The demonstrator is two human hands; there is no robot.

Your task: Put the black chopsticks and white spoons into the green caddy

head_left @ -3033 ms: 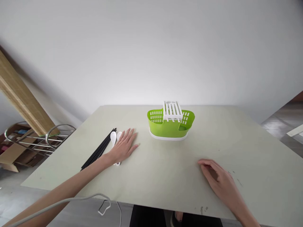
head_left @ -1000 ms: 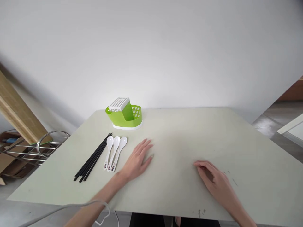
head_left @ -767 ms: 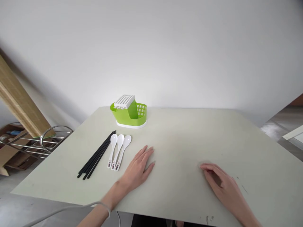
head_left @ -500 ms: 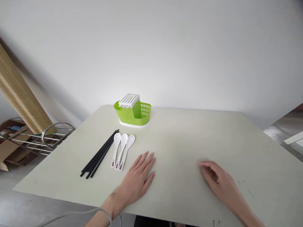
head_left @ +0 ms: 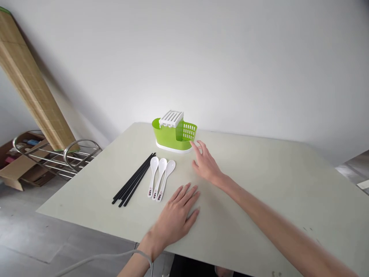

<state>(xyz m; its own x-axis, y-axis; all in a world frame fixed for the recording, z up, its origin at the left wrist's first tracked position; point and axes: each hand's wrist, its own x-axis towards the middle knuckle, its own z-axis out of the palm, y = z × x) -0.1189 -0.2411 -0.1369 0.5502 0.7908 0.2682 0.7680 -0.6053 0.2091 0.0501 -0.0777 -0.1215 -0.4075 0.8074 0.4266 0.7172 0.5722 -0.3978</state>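
Observation:
My left hand lies flat on the table, fingers stretched out and holding nothing. Just beyond its fingertips to the left are three white spoons, side by side with bowls pointing away from me. Several black chopsticks rest in a bundle left of the spoons. A green utensil holder with a slotted white top and white base stands at the back. Reaching in from the right, my right hand is open near the holder's front right corner; whether a fingertip touches it I cannot tell.
The pale table backs onto a white wall. Left of it, a metal rack stands by an open cardboard box, with a rolled bamboo mat leaning there. A grey cable crosses my left wrist.
My right hand has moved forward and left from the table's right side to the utensil holder, its fingers opening. My left hand stays flat. The view has shifted left.

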